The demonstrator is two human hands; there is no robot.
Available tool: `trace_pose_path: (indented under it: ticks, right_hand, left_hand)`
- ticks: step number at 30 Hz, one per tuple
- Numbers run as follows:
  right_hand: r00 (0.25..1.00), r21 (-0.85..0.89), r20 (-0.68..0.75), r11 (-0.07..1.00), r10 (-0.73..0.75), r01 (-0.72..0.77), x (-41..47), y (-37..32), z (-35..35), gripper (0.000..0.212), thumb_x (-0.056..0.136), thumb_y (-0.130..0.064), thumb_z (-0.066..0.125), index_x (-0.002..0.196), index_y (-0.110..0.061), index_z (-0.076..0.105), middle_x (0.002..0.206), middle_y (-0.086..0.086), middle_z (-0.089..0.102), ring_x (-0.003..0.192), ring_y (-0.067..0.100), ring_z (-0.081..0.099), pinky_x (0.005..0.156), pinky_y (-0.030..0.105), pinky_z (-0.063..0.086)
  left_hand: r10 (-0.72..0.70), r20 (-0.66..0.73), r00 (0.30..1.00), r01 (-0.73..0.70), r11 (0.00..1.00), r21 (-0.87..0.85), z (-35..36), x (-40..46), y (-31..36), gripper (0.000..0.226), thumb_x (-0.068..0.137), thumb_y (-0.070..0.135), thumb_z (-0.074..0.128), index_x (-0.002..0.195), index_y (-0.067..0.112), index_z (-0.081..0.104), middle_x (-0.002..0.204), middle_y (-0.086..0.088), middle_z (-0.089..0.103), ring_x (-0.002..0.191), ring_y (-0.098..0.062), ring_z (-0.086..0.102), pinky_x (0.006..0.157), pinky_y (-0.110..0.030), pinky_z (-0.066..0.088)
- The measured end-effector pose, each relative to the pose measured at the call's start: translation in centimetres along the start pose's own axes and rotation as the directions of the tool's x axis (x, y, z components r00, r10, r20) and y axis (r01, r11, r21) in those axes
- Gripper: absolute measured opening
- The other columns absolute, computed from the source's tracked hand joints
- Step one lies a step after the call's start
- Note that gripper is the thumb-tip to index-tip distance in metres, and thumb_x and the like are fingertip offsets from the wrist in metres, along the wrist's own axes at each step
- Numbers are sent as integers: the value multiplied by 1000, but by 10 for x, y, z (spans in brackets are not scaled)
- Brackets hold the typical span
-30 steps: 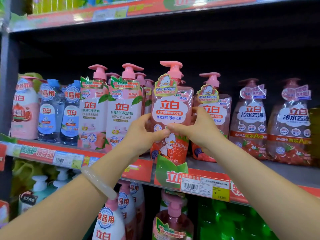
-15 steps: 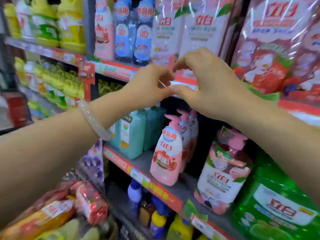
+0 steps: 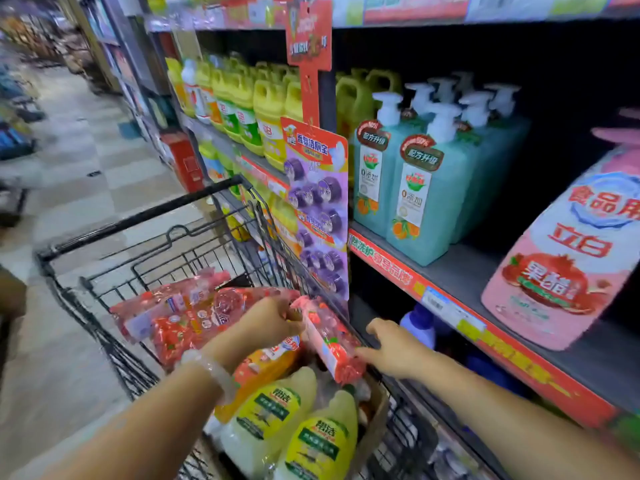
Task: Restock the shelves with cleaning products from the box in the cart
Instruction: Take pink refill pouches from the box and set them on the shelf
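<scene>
Over the cart (image 3: 138,216), left fingers (image 3: 292,318) pinch red pack (image 3: 329,341); right fingers (image 3: 376,326), uncurled, touch it.

- Ahead of you on the left, a tiled floor (image 3: 104,161) in pale grey and beige checks runs down the aisle.
- A red cardboard hanging sign (image 3: 308,32) dangles overhead.
- Just below it hangs a purple card strip (image 3: 320,209) of round dark-purple discs.
- A white and yellow price label (image 3: 446,308) sits low to your right.
- A red boxy stand (image 3: 183,161) stands on the floor farther along.
</scene>
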State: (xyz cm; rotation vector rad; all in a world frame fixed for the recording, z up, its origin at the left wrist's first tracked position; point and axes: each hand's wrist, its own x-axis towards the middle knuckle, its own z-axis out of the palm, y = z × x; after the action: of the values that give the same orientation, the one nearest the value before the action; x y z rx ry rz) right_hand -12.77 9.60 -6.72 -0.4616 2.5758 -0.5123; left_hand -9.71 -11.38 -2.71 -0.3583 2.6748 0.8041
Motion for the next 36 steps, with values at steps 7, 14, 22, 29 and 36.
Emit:
trace_pose_path:
  ticks: [7, 14, 22, 29, 36]
  right_hand:
    - [979, 356, 94, 912, 179, -201, 66, 37, 86, 80, 66, -49, 79, 123, -7, 42, 118, 7, 53, 106, 16, 53, 86, 26, 43]
    - [988, 594, 51, 791, 145, -147, 98, 46, 130, 85, 55, -47, 83, 125, -19, 44, 119, 4, 58, 109, 19, 59, 91, 33, 50]
    - [971, 798, -73, 597, 226, -79, 106, 52, 138, 13, 90, -12, 62, 101, -14, 66, 104, 10, 64, 88, 1, 60, 85, 16, 46]
    - [904, 908, 364, 131, 224, -398, 117, 35, 129, 21, 98, -36, 45, 100, -21, 58, 106, 2, 66, 90, 16, 64, 70, 29, 52]
    - [865, 866, 500, -23, 46, -499, 112, 20, 115, 49, 85, -53, 56, 120, -19, 64, 109, 9, 72, 98, 27, 69, 87, 43, 55]
  left_hand:
    - [-124, 108, 986, 141, 974, -176, 92, 60, -34, 21, 92, 27, 58, 87, 6, 59, 74, -9, 58, 72, -20, 57, 55, -18, 36]
    - [-310, 141, 940, 338, 802, -492, 127, 123, -30, 78, 83, 59, 57, 132, -1, 47, 125, -17, 60, 113, -30, 59, 91, -31, 47]
    - [-411, 197, 890, 446, 695, -564, 130, 149, -39, 38, 74, 37, 78, 67, 7, 56, 51, 0, 61, 48, -14, 60, 50, -23, 49]
    - [-390, 328, 860, 501, 533, -681, 115, 138, -39, 14, 78, 18, 72, 84, 9, 62, 65, -7, 66, 47, -18, 61, 40, -23, 50]
    - [-189, 532, 826, 564, 301, -769, 97, 79, -55, 46, 70, 22, 66, 112, 2, 62, 101, -21, 71, 78, -31, 70, 72, -41, 58]
